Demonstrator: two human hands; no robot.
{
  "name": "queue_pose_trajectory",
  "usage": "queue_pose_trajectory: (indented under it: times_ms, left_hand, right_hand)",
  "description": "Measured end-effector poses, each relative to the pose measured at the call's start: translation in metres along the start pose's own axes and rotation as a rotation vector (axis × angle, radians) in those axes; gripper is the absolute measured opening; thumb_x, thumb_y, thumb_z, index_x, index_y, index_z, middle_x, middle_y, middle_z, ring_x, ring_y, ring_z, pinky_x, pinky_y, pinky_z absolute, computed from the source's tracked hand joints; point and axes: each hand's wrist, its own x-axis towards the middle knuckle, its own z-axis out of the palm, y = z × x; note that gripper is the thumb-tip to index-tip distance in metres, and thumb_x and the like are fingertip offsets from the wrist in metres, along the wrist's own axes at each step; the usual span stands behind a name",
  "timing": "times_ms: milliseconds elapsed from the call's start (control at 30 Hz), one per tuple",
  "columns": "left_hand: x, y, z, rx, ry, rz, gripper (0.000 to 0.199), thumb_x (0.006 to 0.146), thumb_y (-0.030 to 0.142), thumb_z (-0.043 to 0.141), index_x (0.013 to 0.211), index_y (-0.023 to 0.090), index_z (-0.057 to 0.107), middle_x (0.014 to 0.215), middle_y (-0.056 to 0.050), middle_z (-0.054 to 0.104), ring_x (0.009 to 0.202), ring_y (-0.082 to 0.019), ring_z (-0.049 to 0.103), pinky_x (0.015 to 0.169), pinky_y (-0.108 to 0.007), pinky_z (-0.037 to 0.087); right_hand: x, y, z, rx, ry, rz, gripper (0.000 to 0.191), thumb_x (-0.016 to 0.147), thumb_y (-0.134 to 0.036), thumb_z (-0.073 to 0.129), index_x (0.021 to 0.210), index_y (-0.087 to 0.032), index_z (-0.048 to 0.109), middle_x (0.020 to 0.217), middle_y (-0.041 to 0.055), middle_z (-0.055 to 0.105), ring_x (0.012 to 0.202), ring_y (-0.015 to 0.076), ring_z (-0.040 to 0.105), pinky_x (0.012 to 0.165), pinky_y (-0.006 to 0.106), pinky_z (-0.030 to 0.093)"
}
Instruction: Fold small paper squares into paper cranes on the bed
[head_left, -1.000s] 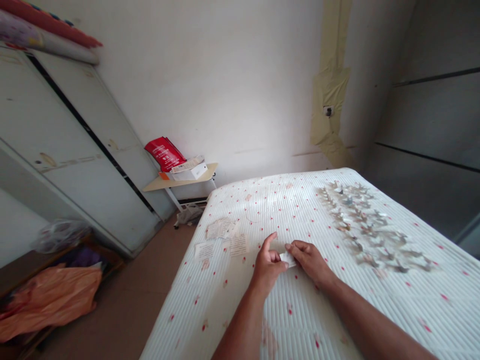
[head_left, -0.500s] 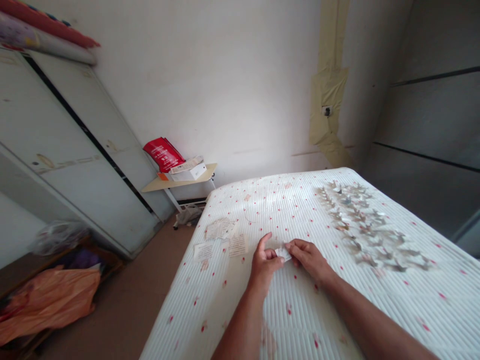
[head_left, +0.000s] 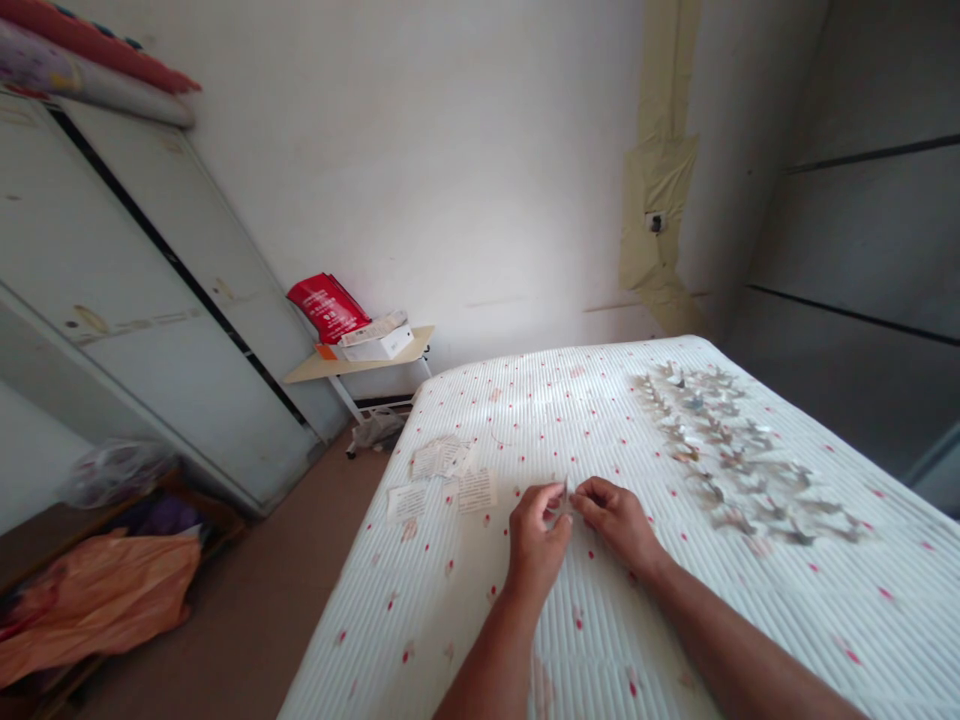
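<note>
Near the middle of the bed, my left hand (head_left: 538,530) and my right hand (head_left: 613,515) meet around a small piece of paper (head_left: 566,494), seen nearly edge-on between the fingertips. Thumb and fingers of each hand pinch it. Printed paper pieces (head_left: 477,490) lie flat to the left of my left hand, some overlapping. Over on the right, several small folded paper figures (head_left: 724,455) stand in rows on the white quilted cover (head_left: 585,640) with red spots.
A small table (head_left: 304,372) with a red bag (head_left: 328,308) and a white box (head_left: 379,344) stands beyond the bed's left corner. Cabinets (head_left: 150,280) line the left wall. An orange bag (head_left: 105,595) lies at lower left.
The small paper has turned from showing its face to nearly edge-on. My left index finger, raised before, has bent down onto it.
</note>
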Motion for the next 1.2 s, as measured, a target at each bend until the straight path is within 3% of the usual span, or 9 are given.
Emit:
queue_pose_trajectory:
  times_ms: [233, 433, 567, 733, 833, 967, 1067, 1200]
  left_hand:
    - [0.003, -0.010, 0.009, -0.212, -0.018, -0.167, 0.031, 0.064, 0.010, 0.057, 0.095, 0.015, 0.064, 0.084, -0.006, 0.066, 0.079, -0.017, 0.059, 0.076, -0.028, 0.045]
    - [0.005, -0.001, 0.001, -0.418, -0.061, -0.302, 0.031, 0.063, 0.017, 0.061, 0.094, 0.012, 0.064, 0.081, -0.006, 0.066, 0.073, -0.015, 0.058, 0.066, -0.024, 0.044]
    - [0.005, 0.000, -0.001, -0.473, -0.066, -0.322, 0.034, 0.062, 0.021, 0.064, 0.094, 0.011, 0.065, 0.079, -0.005, 0.066, 0.068, -0.013, 0.056, 0.062, -0.022, 0.043]
    - [0.006, -0.004, 0.000, -0.508, 0.016, -0.341, 0.034, 0.063, 0.024, 0.062, 0.094, 0.010, 0.065, 0.078, -0.005, 0.065, 0.066, -0.013, 0.056, 0.060, -0.024, 0.044]
    - [0.007, -0.007, 0.001, -0.504, 0.080, -0.363, 0.045, 0.064, 0.022, 0.061, 0.107, 0.011, 0.059, 0.073, -0.004, 0.063, 0.061, -0.012, 0.056, 0.058, -0.023, 0.044]
    - [0.006, -0.010, 0.001, -0.487, 0.104, -0.353, 0.058, 0.065, 0.020, 0.060, 0.121, 0.014, 0.048, 0.070, -0.001, 0.060, 0.057, -0.010, 0.054, 0.056, -0.022, 0.044]
    - [0.005, -0.008, 0.000, -0.453, 0.102, -0.330, 0.052, 0.066, 0.020, 0.058, 0.117, 0.014, 0.050, 0.070, -0.001, 0.061, 0.058, -0.010, 0.055, 0.055, -0.021, 0.043]
    - [0.005, -0.003, 0.001, -0.414, 0.080, -0.321, 0.031, 0.067, 0.018, 0.057, 0.097, 0.012, 0.060, 0.069, -0.002, 0.063, 0.058, -0.010, 0.054, 0.054, -0.020, 0.042]
  right_hand:
    - [-0.002, 0.000, 0.001, 0.011, -0.060, -0.102, 0.020, 0.077, -0.036, 0.053, 0.079, -0.018, 0.062, 0.076, 0.0028, 0.062, 0.071, 0.0164, 0.057, 0.067, 0.027, 0.044]
    - [-0.002, -0.002, -0.001, 0.022, -0.122, -0.231, 0.022, 0.084, -0.031, 0.046, 0.087, -0.019, 0.064, 0.084, 0.0053, 0.062, 0.081, 0.0175, 0.058, 0.074, 0.029, 0.044]
    - [-0.001, -0.006, -0.002, 0.040, -0.139, -0.275, 0.024, 0.085, -0.028, 0.044, 0.087, -0.020, 0.065, 0.082, 0.0058, 0.061, 0.081, 0.0174, 0.057, 0.076, 0.030, 0.044]
    - [0.001, 0.001, -0.001, 0.090, -0.052, -0.164, 0.018, 0.078, -0.028, 0.048, 0.082, -0.019, 0.062, 0.081, 0.0042, 0.060, 0.079, 0.0174, 0.056, 0.073, 0.029, 0.043]
    - [0.002, 0.007, 0.002, 0.171, 0.010, -0.043, 0.018, 0.074, -0.031, 0.050, 0.083, -0.018, 0.059, 0.077, 0.0027, 0.059, 0.072, 0.0160, 0.054, 0.065, 0.027, 0.042]
    - [0.000, 0.005, 0.004, 0.270, -0.035, 0.009, 0.016, 0.071, -0.032, 0.053, 0.079, -0.017, 0.055, 0.069, -0.0002, 0.055, 0.064, 0.0130, 0.049, 0.059, 0.024, 0.039]
    - [-0.002, -0.002, 0.004, 0.309, -0.077, 0.007, 0.016, 0.071, -0.032, 0.054, 0.078, -0.017, 0.054, 0.067, -0.0014, 0.053, 0.062, 0.0123, 0.048, 0.059, 0.024, 0.038]
    - [-0.003, -0.005, 0.005, 0.325, -0.123, 0.009, 0.019, 0.074, -0.035, 0.054, 0.082, -0.017, 0.054, 0.070, -0.0009, 0.055, 0.062, 0.0121, 0.049, 0.060, 0.024, 0.038]
